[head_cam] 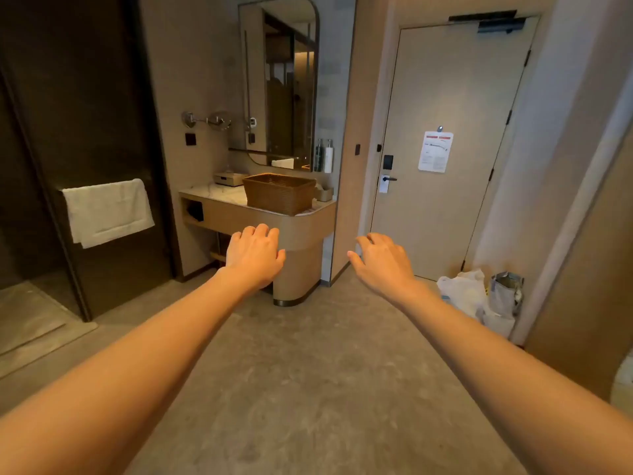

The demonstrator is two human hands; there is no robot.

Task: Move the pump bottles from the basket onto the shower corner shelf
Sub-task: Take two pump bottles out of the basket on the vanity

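A brown woven basket (279, 193) stands on the marble vanity top (212, 193) ahead of me; its inside is hidden from this angle. Two pump bottles, one dark (319, 156) and one white (329, 156), stand against the wall to the right of the mirror. My left hand (255, 253) and my right hand (382, 260) are stretched out in front of me, palms down, fingers loosely spread, holding nothing, well short of the vanity. The shower corner shelf is not in view.
A dark glass shower door (102, 138) with a white towel (108, 210) on its bar is at the left. A closed room door (445, 149) is at the right, with bags (479, 296) on the floor beside it. A tissue box (229, 178) sits behind the basket.
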